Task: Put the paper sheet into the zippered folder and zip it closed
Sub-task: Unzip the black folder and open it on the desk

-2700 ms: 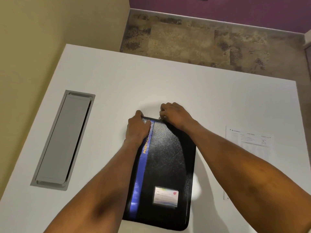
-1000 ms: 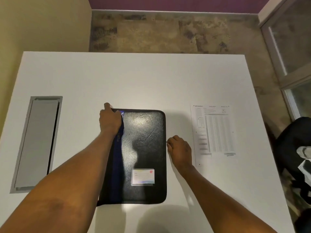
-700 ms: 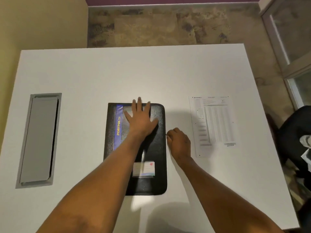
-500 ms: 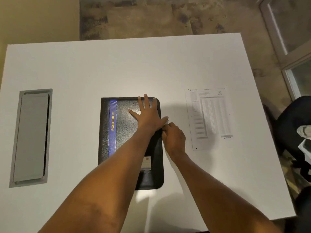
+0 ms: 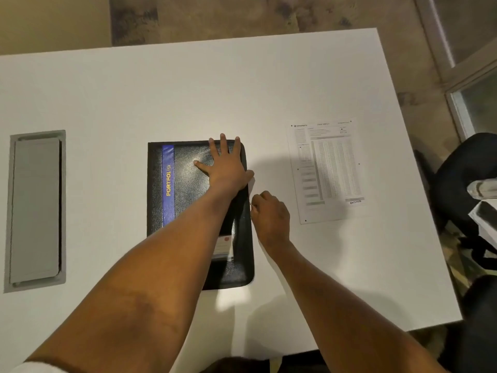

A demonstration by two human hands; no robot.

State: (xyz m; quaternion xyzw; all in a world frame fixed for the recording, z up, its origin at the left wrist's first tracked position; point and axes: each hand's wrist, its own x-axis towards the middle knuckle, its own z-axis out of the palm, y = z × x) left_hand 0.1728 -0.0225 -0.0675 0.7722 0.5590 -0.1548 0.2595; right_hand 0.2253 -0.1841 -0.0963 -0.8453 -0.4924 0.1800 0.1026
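Note:
A black zippered folder [image 5: 185,189] with a blue stripe reading PORTFOLIO lies flat in the middle of the white table [image 5: 188,90]. My left hand [image 5: 226,165] rests flat on its upper right part, fingers spread. At the folder's right edge, about halfway down, my right hand [image 5: 270,214] is pinched on the small metal zipper pull [image 5: 250,203]. The printed paper sheet [image 5: 326,168] lies flat on the table to the right of the folder, apart from both hands.
A grey cable hatch [image 5: 35,208] is set into the table at the left. A black office chair [image 5: 468,189] stands past the table's right edge. The table's near edge runs just below my forearms.
My left hand went from gripping the folder's top left corner to lying flat on its cover. My right hand slid the pull down the right edge.

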